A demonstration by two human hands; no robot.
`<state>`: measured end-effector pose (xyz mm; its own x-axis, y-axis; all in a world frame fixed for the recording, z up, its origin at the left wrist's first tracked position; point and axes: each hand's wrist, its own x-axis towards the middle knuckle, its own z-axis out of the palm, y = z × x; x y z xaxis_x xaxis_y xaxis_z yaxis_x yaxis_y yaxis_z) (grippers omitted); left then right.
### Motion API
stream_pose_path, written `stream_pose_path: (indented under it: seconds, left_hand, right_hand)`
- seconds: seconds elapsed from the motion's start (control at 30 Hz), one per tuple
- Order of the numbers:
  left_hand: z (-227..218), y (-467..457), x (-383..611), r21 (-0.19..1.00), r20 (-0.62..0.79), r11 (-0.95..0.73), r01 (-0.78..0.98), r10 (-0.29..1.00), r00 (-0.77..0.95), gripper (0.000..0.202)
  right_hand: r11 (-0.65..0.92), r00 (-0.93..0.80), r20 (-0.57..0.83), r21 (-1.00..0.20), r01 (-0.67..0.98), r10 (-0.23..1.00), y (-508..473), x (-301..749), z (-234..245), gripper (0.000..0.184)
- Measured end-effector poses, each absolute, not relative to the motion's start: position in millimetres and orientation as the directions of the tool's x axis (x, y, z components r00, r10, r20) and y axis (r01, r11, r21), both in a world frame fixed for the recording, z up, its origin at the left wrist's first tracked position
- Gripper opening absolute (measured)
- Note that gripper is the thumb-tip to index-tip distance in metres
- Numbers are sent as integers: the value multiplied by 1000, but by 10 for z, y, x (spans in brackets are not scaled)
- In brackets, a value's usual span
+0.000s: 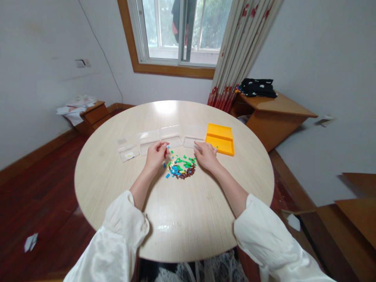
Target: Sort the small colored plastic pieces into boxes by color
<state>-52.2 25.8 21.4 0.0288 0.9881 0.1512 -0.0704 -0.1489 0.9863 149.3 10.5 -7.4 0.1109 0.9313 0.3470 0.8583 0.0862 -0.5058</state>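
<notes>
A ring-like pile of small plastic building bricks (183, 166), green, blue, brown and yellow, lies mid-table. On its left is my left hand (155, 156), thumb and forefinger pinched together. A tiny blue brick (168, 147) shows right by those fingertips; whether it is held or lies beyond them I cannot tell. Over the pile's right side hovers my right hand (206, 154), palm down with fingers apart, between the pile and an open yellow box (223, 145). A tiny green brick (217, 147) shows near its outer fingers, at the box.
Several open clear plastic boxes (148, 147) stand in an arc behind the pile; a small one (128, 154) at left holds a yellow bit. All rest on a round wooden table (176, 211). A wooden cabinet (264, 113) with black cloth stands behind right, a window (179, 35) ahead.
</notes>
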Motion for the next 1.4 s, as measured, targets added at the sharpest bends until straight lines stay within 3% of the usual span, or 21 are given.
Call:
stream_pose_path:
  seconds: [0.7, 0.93, 1.17, 1.4]
  left_hand:
    - [206, 258, -532, 987, 138, -135, -89, 990, 30, 13]
    - [187, 273, -531, 986, 146, -144, -89, 989, 18, 12]
    - [186, 275, -535, 986, 142, -141, -83, 990, 7, 11]
    - [183, 280, -540, 986, 153, -153, -64, 988, -12, 13]
  right_hand:
    - [94, 132, 363, -542, 835, 922, 65, 1452, 15, 32]
    - [308, -12, 475, -551, 775, 880, 49, 1465, 63, 16]
    - [355, -184, 359, -499, 791, 915, 17, 1437, 79, 14]
    - [320, -218, 270, -430, 844, 938, -34, 1430, 160, 9]
